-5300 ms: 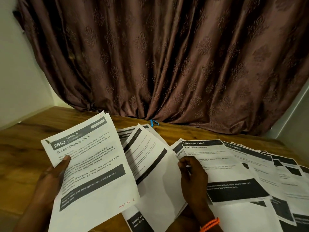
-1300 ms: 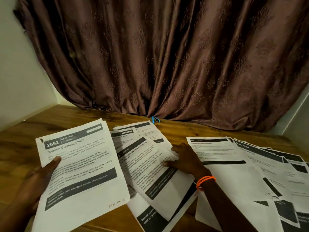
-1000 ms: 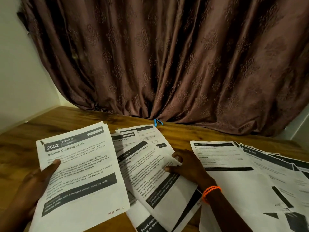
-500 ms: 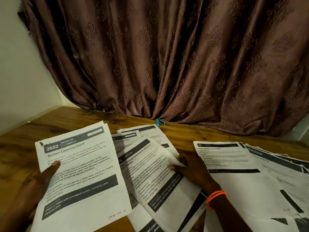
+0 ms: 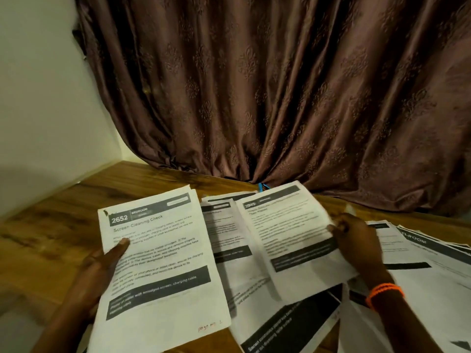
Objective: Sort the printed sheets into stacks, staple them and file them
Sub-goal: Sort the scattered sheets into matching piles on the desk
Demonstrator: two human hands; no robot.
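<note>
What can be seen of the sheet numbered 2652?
The 2652 sheet is white printed paper, headed BEDROOM, Screen Cleaning Check, with a dark band low down and a red handwritten page note at its bottom corner. The left hand holds it, thumb on its face, tilted, overlapping the sheets beside it.

Left hand [image 5: 102, 266] reaches in low, thumb pressed flat and pointing forward, fingers tucked out of sight. Right hand [image 5: 356, 240] is raised, fingers pinched closed, wrist bent, forearm angling in from bottom right.
</note>
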